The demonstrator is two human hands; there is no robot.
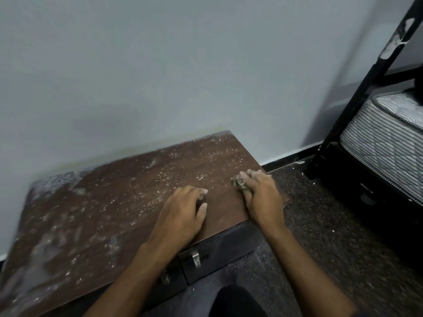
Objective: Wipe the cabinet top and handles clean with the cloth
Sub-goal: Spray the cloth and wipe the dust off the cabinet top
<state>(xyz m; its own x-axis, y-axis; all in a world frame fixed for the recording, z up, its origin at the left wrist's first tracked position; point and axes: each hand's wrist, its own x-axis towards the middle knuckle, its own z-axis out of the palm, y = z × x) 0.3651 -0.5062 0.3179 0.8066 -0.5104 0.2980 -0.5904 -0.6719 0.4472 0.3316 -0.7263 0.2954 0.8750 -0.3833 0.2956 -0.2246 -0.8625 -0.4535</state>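
At the right front corner of the cabinet top [128, 202], a small wadded cloth [238, 183] sits under the right hand [261, 195], whose grip is clamped on it: the fingers curl over the wad and press it to the wood, only a greyish bit showing past the knuckles. Just beside it, the left hand [180, 213] lies on the brown top with fingers loosely bent and slightly spread, fingertips touching the wood, its grip apart and holding nothing. Pale dust and specks cover most of the top, thickest along the back edge and the left end; the patch around the hands looks cleaner. Below the front edge, two dark drawer fronts each carry a small metal handle [196, 258], the second handle [165, 278] partly hidden by the left forearm. Behind stands a pale wall [183, 65]. Speckled dark carpet [320, 225] spreads to the right, where a black bed frame [357, 92] holds a striped mattress [389, 133].
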